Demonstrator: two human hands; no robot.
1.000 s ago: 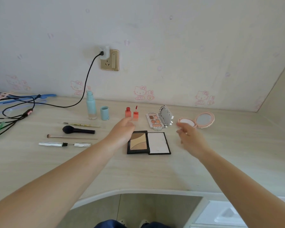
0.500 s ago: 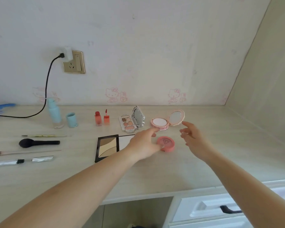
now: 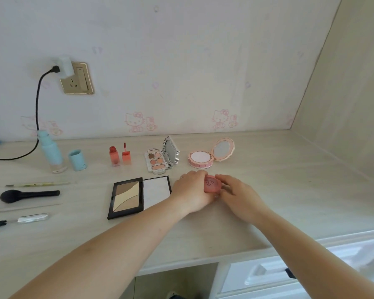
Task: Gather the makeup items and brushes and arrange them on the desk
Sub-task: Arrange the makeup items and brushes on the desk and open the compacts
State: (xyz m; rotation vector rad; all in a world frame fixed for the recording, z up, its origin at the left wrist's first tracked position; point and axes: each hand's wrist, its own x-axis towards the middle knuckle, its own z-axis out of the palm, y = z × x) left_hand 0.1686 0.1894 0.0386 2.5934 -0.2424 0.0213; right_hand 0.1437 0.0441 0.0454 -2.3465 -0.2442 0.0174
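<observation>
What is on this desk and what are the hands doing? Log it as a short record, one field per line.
left hand: grip on the small pink compact
right hand: grip on its other side
back row: blue bottle, blue cap, two red lip tints, open eyeshadow palette, open pink cushion compact
front: open contour palette
far left: black brush
surface: desk
</observation>
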